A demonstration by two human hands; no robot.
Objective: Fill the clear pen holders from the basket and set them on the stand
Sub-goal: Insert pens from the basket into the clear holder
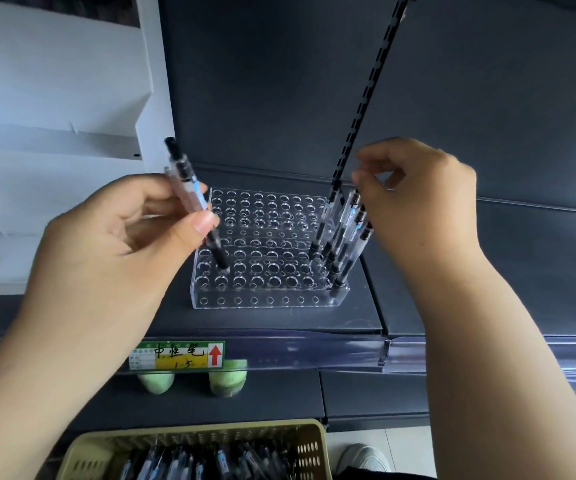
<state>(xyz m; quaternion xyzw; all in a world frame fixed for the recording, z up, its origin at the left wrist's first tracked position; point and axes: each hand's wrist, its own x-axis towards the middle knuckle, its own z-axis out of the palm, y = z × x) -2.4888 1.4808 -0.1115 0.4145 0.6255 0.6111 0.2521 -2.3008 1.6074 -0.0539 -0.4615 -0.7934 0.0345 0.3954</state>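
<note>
While we look down, the yellow basket sits closest to us, low under both of our hands. Many pens lie in a pile inside it. A gray shoe shows just right of the basket, far below our right hand.

A bit farther out, under our left hand, a green and yellow label with a red arrow is stuck on the front edge of the dark shelf. Two light green things peek out just below the label.

Our left hand has its thumb and fingers closed on a pen. The pen is tilted, with its black top up and away from us. Its tip is down at a hole near the left end of the clear holder. The holder stands on the shelf, between our two hands.

Our right hand is up at the right end of the holder. Its fingers are curled, with the tips right at the tops of the standing pens there. We cannot tell if they pinch one. These pens lean a little and fill the holes along the right side.

Past our right fingertips, a black strip with slots goes up the dark back wall. Far off past our left hand are white shelves.
</note>
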